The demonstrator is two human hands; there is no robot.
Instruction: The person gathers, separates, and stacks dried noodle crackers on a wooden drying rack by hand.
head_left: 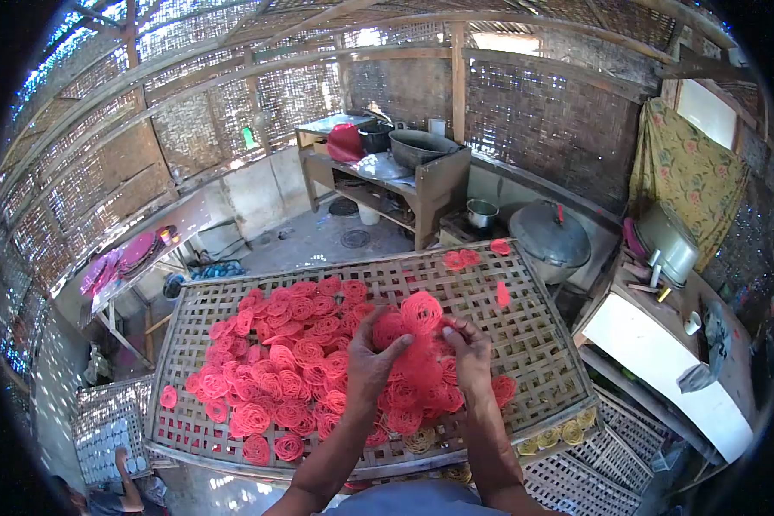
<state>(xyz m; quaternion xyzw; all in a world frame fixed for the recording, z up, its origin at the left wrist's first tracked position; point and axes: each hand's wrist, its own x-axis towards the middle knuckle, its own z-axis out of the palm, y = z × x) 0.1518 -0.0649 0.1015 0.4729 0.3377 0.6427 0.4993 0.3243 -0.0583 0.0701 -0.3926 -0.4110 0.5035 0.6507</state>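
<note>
Red lacy crackers [271,370], round and coiled like noodles, lie heaped over the left and middle of a woven bamboo rack [537,353]. Above the heap's right side, my left hand [370,354] is closed around several of these crackers, thumb on top. My right hand [471,351] pinches the edge of the same bunch from the other side. One upright cracker [421,311] shows clearly between the hands; those below it are blurred. A few loose crackers [462,259] lie near the rack's far edge.
Yellowish crackers [568,433] show on a lower rack at front right. Beyond stand a wooden bench [443,185] with a large basin [417,148] and a big lidded pot [550,236]. A white-fronted counter [654,353] is at right. At lower left, another person's hand [122,456] is over a rack of pale discs.
</note>
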